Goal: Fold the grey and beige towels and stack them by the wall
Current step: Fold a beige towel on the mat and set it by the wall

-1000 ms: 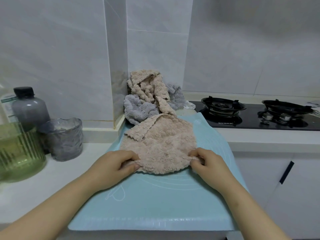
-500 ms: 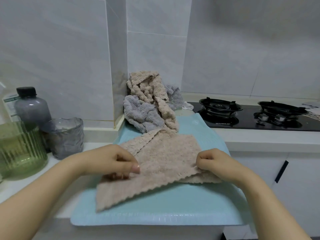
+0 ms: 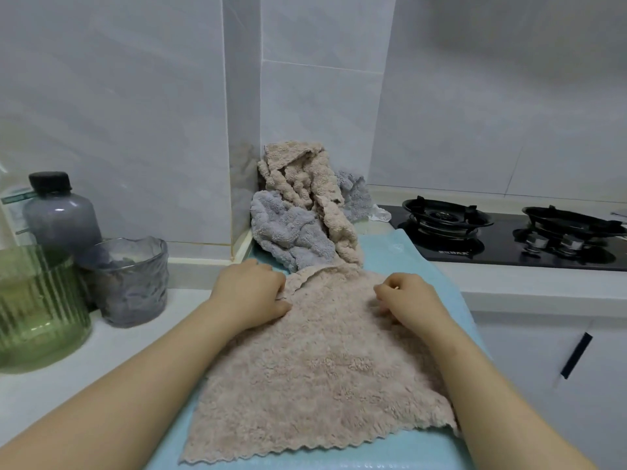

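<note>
A beige towel (image 3: 322, 364) lies spread across the light blue mat (image 3: 420, 266), its scalloped edge near the front of the counter. My left hand (image 3: 252, 293) grips the towel's far left edge with curled fingers. My right hand (image 3: 407, 296) pinches the far right part of the same towel. Behind them, a crumpled pile rests in the wall corner: a grey towel (image 3: 288, 232), another beige towel (image 3: 305, 184) draped over it, and a second grey towel (image 3: 354, 198) behind.
To the left stand a green ribbed glass jar (image 3: 37, 307), a smoky glass cup (image 3: 130, 283) and a grey bottle with a black cap (image 3: 59, 212). A black gas hob (image 3: 509, 239) occupies the right. White cabinet fronts drop below the counter edge.
The towel was lifted toward me and is now laid out flat over the mat. Both hands moved from its near edge to its far edge, close to the pile.
</note>
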Demonstrator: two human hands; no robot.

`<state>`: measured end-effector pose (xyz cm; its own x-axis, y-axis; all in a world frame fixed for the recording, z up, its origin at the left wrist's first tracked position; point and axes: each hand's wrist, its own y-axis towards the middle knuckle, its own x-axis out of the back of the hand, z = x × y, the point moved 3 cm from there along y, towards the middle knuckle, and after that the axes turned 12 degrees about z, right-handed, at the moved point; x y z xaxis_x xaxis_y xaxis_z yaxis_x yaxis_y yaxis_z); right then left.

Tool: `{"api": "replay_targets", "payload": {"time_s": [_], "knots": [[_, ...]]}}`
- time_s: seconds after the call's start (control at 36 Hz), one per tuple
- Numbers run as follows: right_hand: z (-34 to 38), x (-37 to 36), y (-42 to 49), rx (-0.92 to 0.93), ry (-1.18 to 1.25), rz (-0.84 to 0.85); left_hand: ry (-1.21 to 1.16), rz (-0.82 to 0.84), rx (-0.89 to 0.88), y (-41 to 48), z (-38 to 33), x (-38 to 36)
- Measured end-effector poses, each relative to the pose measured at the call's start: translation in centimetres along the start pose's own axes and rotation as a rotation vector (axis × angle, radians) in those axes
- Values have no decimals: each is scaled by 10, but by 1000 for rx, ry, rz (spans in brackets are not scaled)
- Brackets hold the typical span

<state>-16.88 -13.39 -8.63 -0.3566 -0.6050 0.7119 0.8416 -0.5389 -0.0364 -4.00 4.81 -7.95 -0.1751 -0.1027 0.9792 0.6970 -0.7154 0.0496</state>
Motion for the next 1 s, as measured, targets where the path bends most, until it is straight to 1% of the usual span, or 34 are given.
{"api": "replay_targets", "payload": {"time_s": [0.06,0.11,0.28,0.33,0.42,0.44,0.47,0.5,0.58,0.67,0.69,0.75,0.83,0.89,0.94,1.0], "knots": [[-8,-6,2,-23,-32,-74,-4,-60,33,0,0,-3],[-12,-9,3,-27,-57,-109,-59,-105,92,1,5,-3],[-14,-12,8,-20,-132,-116,-226,-364,203,7,20,-3],[-14,-13,8,-22,-146,-110,-310,-411,178,7,20,-5],[-12,-13,5,-16,-154,-103,-365,-515,31,3,13,-3],[-12,-13,4,-13,-156,-101,-379,-522,-19,1,9,-3],[-11,-13,4,-10,-160,-98,-394,-492,-54,1,5,-4],[-11,-13,3,-6,-164,-95,-395,-417,-80,1,2,-6],[-10,-14,2,6,-175,-87,-287,-194,-151,8,0,-21],[-11,-14,0,15,-179,-82,-122,-19,-95,14,1,-31],[-11,-14,0,18,-179,-82,-96,41,-77,15,1,-34],[-12,-14,0,22,-179,-81,-131,119,-74,15,-1,-36],[-10,-14,-1,36,-204,-40,-247,202,-109,15,-2,-39],[-9,-16,-1,44,-224,13,-248,238,-119,16,-1,-41],[-10,-19,0,55,-238,54,-238,196,-121,16,0,-41],[-10,-19,0,74,-254,72,-295,68,-127,11,0,-35]]}}
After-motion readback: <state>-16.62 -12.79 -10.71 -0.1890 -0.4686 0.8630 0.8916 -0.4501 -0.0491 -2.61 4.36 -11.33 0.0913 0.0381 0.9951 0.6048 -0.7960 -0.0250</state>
